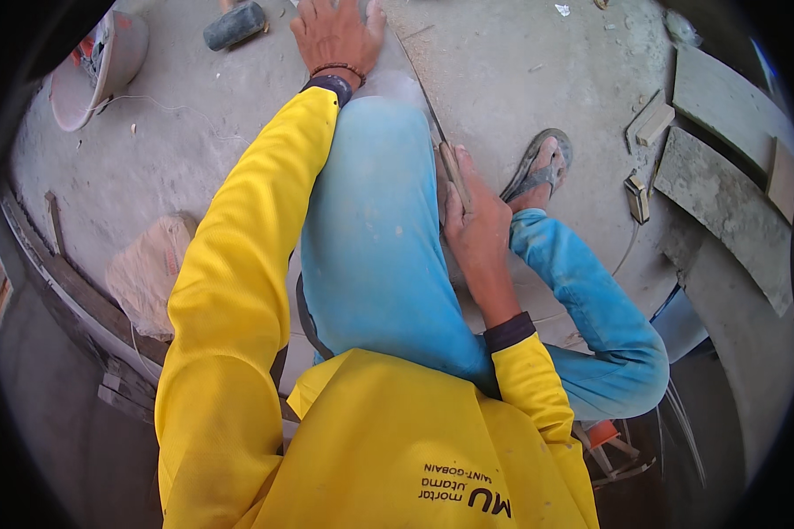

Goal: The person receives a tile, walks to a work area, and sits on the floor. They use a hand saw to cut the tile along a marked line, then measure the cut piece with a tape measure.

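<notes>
My left hand (337, 37) is spread, palm down, at the top of the view on a pale, whitish piece (388, 86). Part of that piece lies hidden under my left knee, and I cannot tell its kind. Beside my thigh, my right hand (481, 234) is closed round the wooden handle of a tool with a long thin blade (422, 84). The blade runs up and left along the edge of the pale piece. It shows almost edge-on, so its exact kind is unclear.
A black-headed mallet (235, 26) lies left of my left hand, with a dirty bucket (123, 62) tipped beyond it. A crumpled sack (153, 273) sits at left. Boards (723, 207) and a small wood block (655, 123) lie right of my sandalled foot (543, 167).
</notes>
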`<control>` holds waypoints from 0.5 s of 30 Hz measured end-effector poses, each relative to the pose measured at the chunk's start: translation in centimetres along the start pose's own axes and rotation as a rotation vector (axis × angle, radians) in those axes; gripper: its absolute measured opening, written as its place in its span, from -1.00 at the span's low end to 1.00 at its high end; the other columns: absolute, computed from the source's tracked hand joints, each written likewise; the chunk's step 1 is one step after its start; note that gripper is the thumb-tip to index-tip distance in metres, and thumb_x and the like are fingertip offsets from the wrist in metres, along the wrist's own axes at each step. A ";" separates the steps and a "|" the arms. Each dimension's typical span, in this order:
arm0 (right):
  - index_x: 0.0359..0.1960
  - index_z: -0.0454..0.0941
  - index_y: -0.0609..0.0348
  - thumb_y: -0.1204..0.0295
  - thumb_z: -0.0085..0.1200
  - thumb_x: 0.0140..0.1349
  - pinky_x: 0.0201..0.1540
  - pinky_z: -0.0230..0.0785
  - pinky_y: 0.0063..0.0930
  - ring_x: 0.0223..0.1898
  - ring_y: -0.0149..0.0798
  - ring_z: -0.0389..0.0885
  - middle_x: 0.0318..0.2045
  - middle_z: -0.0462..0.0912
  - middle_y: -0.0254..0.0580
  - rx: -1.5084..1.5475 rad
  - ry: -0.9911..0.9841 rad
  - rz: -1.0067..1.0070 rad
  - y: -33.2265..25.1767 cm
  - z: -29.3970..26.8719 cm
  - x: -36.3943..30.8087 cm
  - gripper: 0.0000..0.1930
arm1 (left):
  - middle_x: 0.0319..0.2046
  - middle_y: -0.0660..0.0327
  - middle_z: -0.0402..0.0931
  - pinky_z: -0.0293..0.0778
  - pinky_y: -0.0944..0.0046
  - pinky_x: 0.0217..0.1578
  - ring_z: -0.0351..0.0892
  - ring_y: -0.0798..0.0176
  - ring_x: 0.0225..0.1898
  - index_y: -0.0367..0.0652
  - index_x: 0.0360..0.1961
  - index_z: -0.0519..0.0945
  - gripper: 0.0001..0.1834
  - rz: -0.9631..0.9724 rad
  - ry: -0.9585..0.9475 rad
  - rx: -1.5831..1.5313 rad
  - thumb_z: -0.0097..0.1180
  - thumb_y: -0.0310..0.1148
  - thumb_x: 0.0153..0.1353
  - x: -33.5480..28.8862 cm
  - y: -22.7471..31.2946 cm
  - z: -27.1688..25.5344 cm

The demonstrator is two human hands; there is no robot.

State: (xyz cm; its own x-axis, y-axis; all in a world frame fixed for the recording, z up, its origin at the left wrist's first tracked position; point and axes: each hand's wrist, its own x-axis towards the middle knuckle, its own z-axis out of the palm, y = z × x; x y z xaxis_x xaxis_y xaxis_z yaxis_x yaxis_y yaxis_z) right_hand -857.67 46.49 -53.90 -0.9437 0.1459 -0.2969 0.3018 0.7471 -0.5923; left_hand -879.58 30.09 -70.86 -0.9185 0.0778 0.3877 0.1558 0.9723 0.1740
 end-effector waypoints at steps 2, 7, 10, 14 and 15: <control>0.42 0.42 0.09 0.51 0.12 0.32 -0.06 0.54 -0.06 -0.09 0.19 0.70 -0.04 0.71 0.19 -0.009 0.021 0.022 -0.7 -1.9 -3.8 -0.41 | 0.13 -0.07 0.52 0.23 -0.35 0.21 0.37 -0.25 0.26 -0.12 0.10 0.58 -0.52 -0.058 -0.188 -0.083 0.09 -0.01 0.33 1.2 0.6 -1.6; 0.43 0.41 0.08 0.52 0.11 0.32 -0.06 0.54 -0.06 -0.12 0.20 0.69 -0.09 0.70 0.19 -0.006 -0.018 0.053 -1.1 -2.4 -4.1 -0.40 | 0.10 -0.06 0.53 0.24 -0.34 0.18 0.39 -0.24 0.23 -0.10 0.08 0.57 -0.55 -0.070 -0.168 -0.080 0.09 -0.02 0.33 0.7 0.7 -2.0; 0.44 0.39 0.09 0.53 0.11 0.32 -0.03 0.55 -0.07 -0.08 0.20 0.69 -0.06 0.70 0.21 -0.012 -0.037 0.091 -0.7 -0.4 -0.5 -0.39 | 0.02 -0.03 0.52 0.24 -0.25 0.10 0.41 -0.17 0.13 -0.04 0.08 0.58 -0.56 -0.024 -0.128 -0.039 0.08 0.01 0.34 1.4 0.9 -1.5; 0.44 0.39 0.10 0.53 0.11 0.32 -0.04 0.55 -0.08 -0.09 0.20 0.70 -0.06 0.69 0.21 0.064 0.033 0.040 -0.8 -1.1 -2.1 -0.40 | -0.11 0.03 0.50 0.22 -0.08 -0.01 0.42 -0.04 -0.01 0.04 0.09 0.61 -0.53 0.012 -0.160 0.049 0.04 0.10 0.36 2.0 0.0 -1.5; 0.44 0.39 0.10 0.53 0.11 0.33 -0.04 0.55 -0.08 -0.09 0.20 0.70 -0.06 0.69 0.21 0.083 0.018 0.059 -1.4 -1.8 -3.3 -0.40 | -0.11 0.02 0.50 0.22 -0.09 -0.01 0.42 -0.04 -0.01 0.04 0.09 0.61 -0.53 0.001 -0.189 0.071 0.04 0.10 0.36 1.6 -0.2 -1.9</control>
State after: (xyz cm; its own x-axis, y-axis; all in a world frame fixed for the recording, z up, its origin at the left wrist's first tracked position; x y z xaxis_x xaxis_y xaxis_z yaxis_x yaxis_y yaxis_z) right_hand -855.18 46.09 -50.74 -0.9259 0.2009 -0.3200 0.3668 0.6807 -0.6341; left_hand -880.35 29.61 -68.55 -0.9713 0.1123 0.2094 0.1370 0.9848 0.1069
